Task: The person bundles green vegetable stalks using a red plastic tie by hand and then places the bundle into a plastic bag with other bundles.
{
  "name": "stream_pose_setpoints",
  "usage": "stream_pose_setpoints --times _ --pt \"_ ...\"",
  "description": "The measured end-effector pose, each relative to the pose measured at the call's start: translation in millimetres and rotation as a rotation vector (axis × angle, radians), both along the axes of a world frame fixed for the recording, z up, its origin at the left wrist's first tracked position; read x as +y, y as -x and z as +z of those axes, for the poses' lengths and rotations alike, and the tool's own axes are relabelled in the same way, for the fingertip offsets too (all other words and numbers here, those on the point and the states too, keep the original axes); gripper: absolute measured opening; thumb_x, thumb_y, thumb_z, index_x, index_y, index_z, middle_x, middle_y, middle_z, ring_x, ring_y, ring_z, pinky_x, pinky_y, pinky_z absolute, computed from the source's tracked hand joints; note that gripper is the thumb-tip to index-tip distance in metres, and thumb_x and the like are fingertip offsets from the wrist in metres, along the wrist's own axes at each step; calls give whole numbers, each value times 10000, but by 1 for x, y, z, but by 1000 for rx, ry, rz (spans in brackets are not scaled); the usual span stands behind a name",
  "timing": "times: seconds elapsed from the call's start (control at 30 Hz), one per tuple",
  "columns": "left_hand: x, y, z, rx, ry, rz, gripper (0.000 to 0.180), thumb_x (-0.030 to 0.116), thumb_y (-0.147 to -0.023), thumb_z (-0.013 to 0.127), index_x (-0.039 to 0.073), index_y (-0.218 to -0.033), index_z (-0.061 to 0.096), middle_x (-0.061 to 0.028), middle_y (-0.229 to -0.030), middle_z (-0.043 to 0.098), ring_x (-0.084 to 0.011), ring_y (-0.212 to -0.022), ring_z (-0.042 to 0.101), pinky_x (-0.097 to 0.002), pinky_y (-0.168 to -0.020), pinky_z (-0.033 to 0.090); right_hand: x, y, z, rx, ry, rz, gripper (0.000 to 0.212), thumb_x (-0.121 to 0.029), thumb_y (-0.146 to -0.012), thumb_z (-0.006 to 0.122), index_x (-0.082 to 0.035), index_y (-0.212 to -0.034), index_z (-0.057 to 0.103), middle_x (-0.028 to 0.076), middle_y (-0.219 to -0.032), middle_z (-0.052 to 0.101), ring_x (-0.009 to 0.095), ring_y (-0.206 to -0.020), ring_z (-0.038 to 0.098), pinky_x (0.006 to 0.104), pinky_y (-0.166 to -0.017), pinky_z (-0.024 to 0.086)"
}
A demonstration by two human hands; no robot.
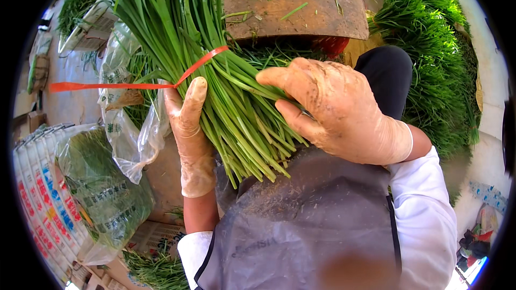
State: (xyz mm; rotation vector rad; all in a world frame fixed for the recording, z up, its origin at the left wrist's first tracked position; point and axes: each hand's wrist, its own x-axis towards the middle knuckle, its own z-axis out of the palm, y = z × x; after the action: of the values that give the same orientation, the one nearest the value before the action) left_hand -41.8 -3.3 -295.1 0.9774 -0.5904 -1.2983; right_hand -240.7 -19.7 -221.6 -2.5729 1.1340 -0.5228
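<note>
A large bunch of garlic chives [177,32] slants across the middle in front of me, leaves toward the far left and pale cut ends near my grey apron [317,220]. A red tie [113,86] circles the bunch, and its long tail sticks out to the left. My gloved left hand [189,134] is closed on the bunch's left side just below the tie, thumb on top and the other fingers mostly hidden. At the right side, my gloved right hand [344,110] has its fingers curled against the outer stalks; the fingertips are partly hidden.
A worn board [295,8] with leaf scraps lies ahead, a red container [334,46] partly beneath it. Many more chives [430,80] are heaped at right, beyond my knee [384,75]. At left are a clear plastic bag [137,153], a bagged bundle [110,182] and a white crate [45,198].
</note>
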Motion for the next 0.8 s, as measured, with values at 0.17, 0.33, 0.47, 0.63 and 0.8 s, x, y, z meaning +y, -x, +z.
stream_pose_setpoints --times 0.17,0.33,0.47,0.63,0.8 --pt "-2 1 1 -56 36 55 557 161 -841 644 2 -1324 418 -124 -1173 574 -205 -1015 605 -344 -899 506 -5 -13 -10 159 279 14 299 -111 -738 690 -129 -1024 605 27 -886 534 216 -791 572 335 -674 476" --pt "-3 -6 -9 -141 49 99 542 148 -849 646 -4 -1320 424 -107 -1184 563 -181 -1024 586 -328 -915 489 -16 -23 -17 242 460 46 169 -186 -742 674 -118 -854 566 19 -792 492 198 -716 536 337 -633 461" --pt "-5 -8 -11 -84 33 131 514 139 -851 641 -7 -1303 443 -105 -1176 569 -184 -1012 589 -334 -906 494 -23 -33 -20 302 547 1 116 -200 -734 630 -109 -738 557 24 -713 499 183 -678 546 322 -596 457" --pt "-12 -15 -22 -41 71 133 498 149 -848 624 1 -1293 457 -111 -1151 581 -192 -990 605 -335 -883 513 -22 -27 9 207 364 65 94 -194 -760 612 -100 -748 618 30 -708 579 191 -665 617 325 -578 490" --pt "-6 -26 -24 5 49 157 533 189 -840 640 5 -1298 438 -122 -1124 589 -212 -963 628 -354 -846 544 -7 9 39 96 -35 183 53 -112 -745 665 -102 -786 633 46 -690 557 228 -622 566 364 -575 428"
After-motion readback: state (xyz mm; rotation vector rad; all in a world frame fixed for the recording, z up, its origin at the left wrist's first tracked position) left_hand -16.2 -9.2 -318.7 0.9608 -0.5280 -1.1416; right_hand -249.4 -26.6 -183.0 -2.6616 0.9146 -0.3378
